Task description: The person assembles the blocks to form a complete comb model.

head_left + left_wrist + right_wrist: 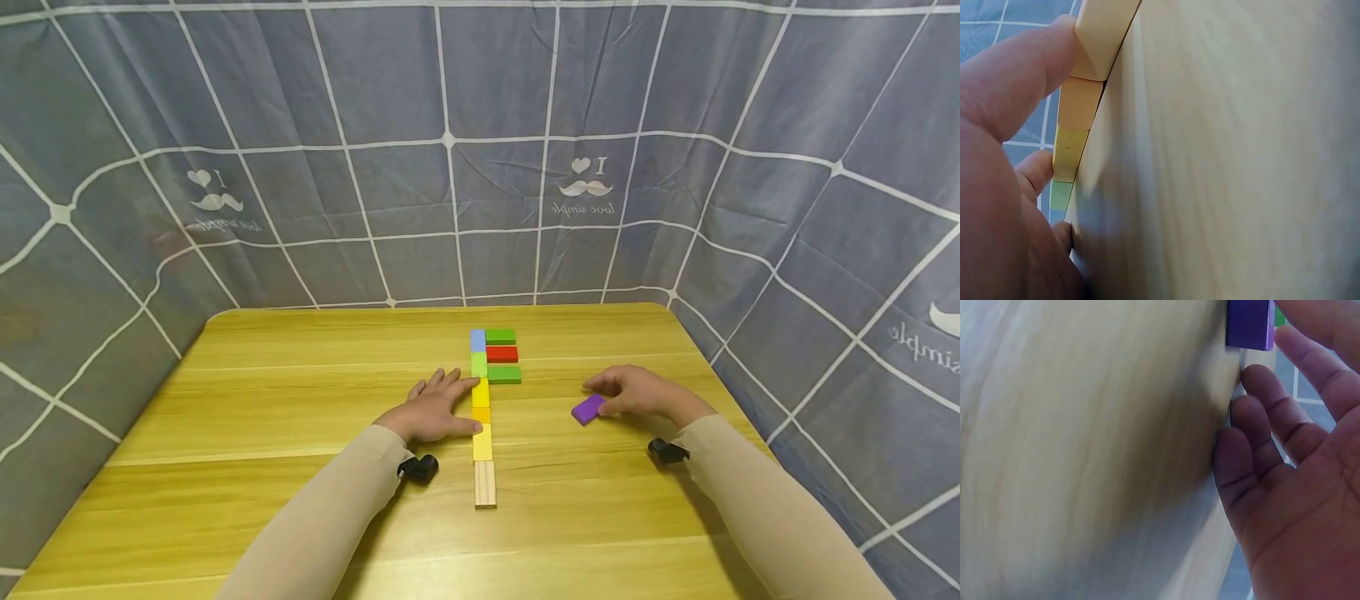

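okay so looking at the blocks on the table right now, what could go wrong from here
1. The left hand rests flat against the lengthwise row of blocks; a sideways nudge could push that line out of straight.
2. The right hand holds the purple block only at its edge by the fingertips, so it may slip or tilt when lifted.
3. Bringing it toward the three crosswise blocks could knock the green one nearest the hands.

Flat purple block [588,409], tilted askew, right of centre on the wooden tabletop, pinched at one end. Well apart to its left, a straight end-to-end row of coloured blocks [481,417], lying flat.
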A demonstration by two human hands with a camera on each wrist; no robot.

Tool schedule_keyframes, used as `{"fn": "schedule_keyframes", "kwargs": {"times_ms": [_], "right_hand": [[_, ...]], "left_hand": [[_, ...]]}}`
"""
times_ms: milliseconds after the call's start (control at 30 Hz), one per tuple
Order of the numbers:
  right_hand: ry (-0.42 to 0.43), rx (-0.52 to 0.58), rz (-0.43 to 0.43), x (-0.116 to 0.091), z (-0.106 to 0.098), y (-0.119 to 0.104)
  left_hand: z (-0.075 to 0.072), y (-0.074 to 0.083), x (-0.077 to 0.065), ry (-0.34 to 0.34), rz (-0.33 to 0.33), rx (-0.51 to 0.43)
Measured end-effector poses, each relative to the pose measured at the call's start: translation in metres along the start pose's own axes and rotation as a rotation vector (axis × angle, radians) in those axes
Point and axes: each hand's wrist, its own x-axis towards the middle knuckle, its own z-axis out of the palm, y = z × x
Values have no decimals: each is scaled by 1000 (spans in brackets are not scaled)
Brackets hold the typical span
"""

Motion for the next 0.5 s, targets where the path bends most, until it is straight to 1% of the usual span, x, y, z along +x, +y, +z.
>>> {"fn": "schedule_keyframes", "kwargs": {"times_ms": [367,500], "right_hand": [[-42,92,21,-4,0,3],[-61,92,18,-3,0,3]], "left_hand": [[1,-1,1,0,1,6],[1,-2,1,-1,-1,14]]}}
